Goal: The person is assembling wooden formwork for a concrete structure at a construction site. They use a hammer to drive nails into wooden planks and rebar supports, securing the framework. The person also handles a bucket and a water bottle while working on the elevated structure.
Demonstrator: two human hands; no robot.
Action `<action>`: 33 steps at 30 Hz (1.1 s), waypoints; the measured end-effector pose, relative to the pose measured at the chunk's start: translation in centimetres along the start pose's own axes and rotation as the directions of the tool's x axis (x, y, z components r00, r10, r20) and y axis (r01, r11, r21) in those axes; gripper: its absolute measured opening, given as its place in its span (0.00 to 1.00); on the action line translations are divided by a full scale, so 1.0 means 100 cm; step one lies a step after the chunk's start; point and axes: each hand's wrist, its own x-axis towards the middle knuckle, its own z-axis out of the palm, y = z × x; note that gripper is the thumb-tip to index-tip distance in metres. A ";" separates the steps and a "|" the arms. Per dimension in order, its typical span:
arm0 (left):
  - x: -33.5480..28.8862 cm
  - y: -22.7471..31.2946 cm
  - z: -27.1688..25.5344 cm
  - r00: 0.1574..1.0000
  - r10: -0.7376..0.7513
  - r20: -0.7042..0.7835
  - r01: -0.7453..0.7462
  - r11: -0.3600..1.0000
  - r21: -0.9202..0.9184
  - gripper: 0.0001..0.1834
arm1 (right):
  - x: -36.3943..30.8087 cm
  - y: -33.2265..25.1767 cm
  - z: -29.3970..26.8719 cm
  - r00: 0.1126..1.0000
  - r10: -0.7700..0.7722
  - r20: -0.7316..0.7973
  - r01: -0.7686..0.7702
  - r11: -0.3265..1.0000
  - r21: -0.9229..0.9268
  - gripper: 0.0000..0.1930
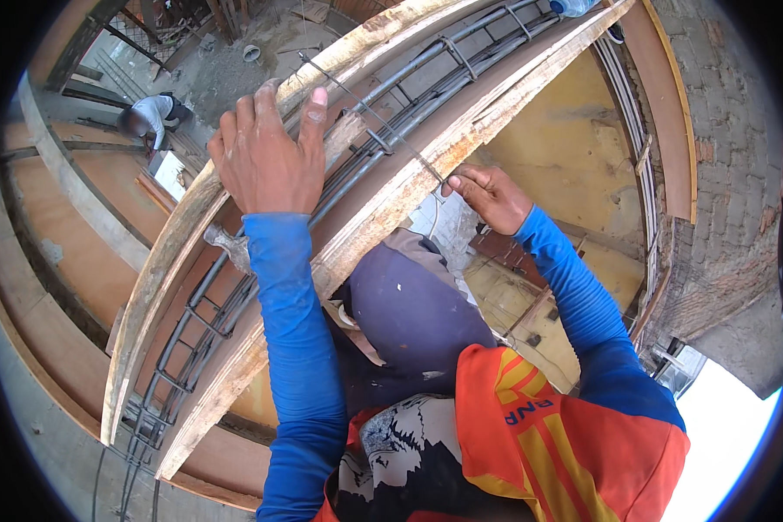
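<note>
My left hand (274, 152) lies over the top of a curved wooden formwork board (183, 213), its fingers bent over the far edge and the thumb held apart. My right hand (493, 196) pinches the end of a thin wire (422, 163) between thumb and forefinger, at the outer face of the nearer curved board (470, 143). From there the wire crosses to the far board. A rebar cage (383, 135) with stirrups runs in the gap between the two boards. Beside my left hand, a short wood piece (346, 130) sits across the gap.
A clear bottle-like object (228, 244) lies by my left forearm. At the top, a blue-tinted plastic bottle (572, 6) rests on the formwork. Far below left, a person (155, 117) bends over. A brick wall (726, 130) stands at the right; a yellowish panel (557, 130) lies below.
</note>
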 end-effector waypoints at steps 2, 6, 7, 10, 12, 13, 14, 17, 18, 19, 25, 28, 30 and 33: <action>0.000 0.000 0.000 1.000 -0.004 0.000 0.004 1.000 0.031 0.37 | 0.007 0.041 0.019 0.998 -0.002 -0.069 0.010 0.994 0.109 0.15; 0.001 0.005 0.000 1.000 -0.001 0.013 0.001 1.000 0.006 0.37 | 0.010 0.070 0.090 0.975 0.101 -0.199 -0.051 0.969 0.241 0.15; 0.001 0.004 0.000 1.000 -0.006 0.016 0.006 1.000 -0.003 0.37 | 0.010 0.063 0.101 0.968 0.009 -0.251 0.020 0.993 0.113 0.15; 0.001 0.004 0.002 1.000 -0.003 0.001 0.003 1.000 -0.022 0.36 | 0.000 0.033 0.089 0.985 -0.079 -0.156 0.059 0.990 -0.131 0.17; 0.001 0.003 0.003 1.000 -0.005 -0.020 0.005 1.000 -0.013 0.35 | -0.009 -0.010 0.061 0.998 0.067 -0.013 -0.068 0.994 -0.091 0.19; 0.000 0.001 0.003 1.000 -0.008 -0.026 0.008 1.000 0.006 0.35 | -0.011 -0.037 0.045 0.978 0.195 0.078 -0.195 0.981 0.002 0.20; 0.000 0.000 0.004 0.999 -0.003 -0.033 0.003 1.000 0.016 0.35 | -0.014 -0.050 0.031 0.936 0.311 0.167 -0.328 0.941 0.082 0.21; -0.001 0.002 0.000 1.000 0.005 -0.018 -0.006 0.999 -0.041 0.34 | -0.013 -0.042 0.003 0.964 0.249 0.099 -0.252 0.967 0.023 0.20; -0.002 -0.001 -0.001 1.000 0.004 -0.016 -0.004 1.000 -0.023 0.34 | -0.011 -0.033 0.000 0.982 0.182 0.053 -0.182 0.983 -0.001 0.20; -0.001 -0.001 0.000 1.000 0.011 -0.015 -0.011 1.000 -0.013 0.34 | -0.010 -0.019 -0.002 0.993 0.115 -0.004 -0.115 0.993 -0.028 0.19; 0.000 0.001 0.004 0.999 0.023 -0.043 -0.023 1.000 -0.016 0.34 | 0.012 0.086 0.070 0.983 0.186 0.001 -0.156 0.824 0.545 0.19; 0.002 0.001 0.006 0.998 0.005 -0.061 -0.006 1.000 -0.015 0.33 | 0.008 0.057 0.099 0.992 0.073 -0.101 -0.022 0.901 0.433 0.21; 0.000 0.000 0.003 0.999 -0.005 -0.046 0.005 1.000 -0.002 0.32 | 0.001 0.028 0.096 0.995 0.059 -0.075 -0.033 0.951 0.307 0.22; 0.001 0.002 0.001 1.000 -0.009 -0.022 0.009 1.000 0.012 0.31 | -0.010 -0.013 0.064 0.988 0.150 0.038 -0.149 0.988 -0.046 0.23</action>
